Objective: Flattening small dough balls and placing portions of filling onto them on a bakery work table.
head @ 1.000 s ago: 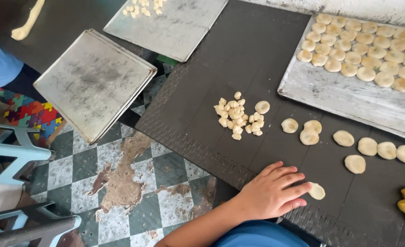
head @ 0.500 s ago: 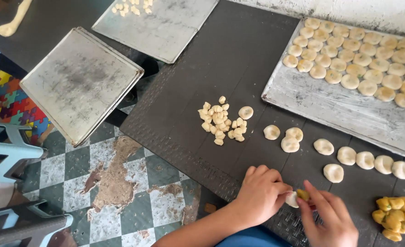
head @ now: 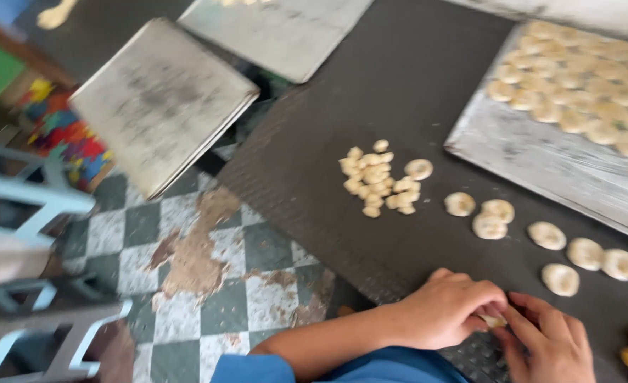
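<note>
Pinching one small dough piece (head: 495, 320) between fingers of left hand (head: 447, 311) and right hand (head: 549, 346), clamped together on it, just above the dark mat (head: 399, 85), near flattened dough rounds (head: 561, 279).

Both hands meet low at the near edge: the left hand (head: 445, 312) curled with knuckles up, the right hand (head: 548, 347) facing it, fingertips pinched together between them.

Pale cream dough discs (head: 546, 235) on a black mat (head: 371, 92); green-white checkered floor (head: 236, 284).
</note>
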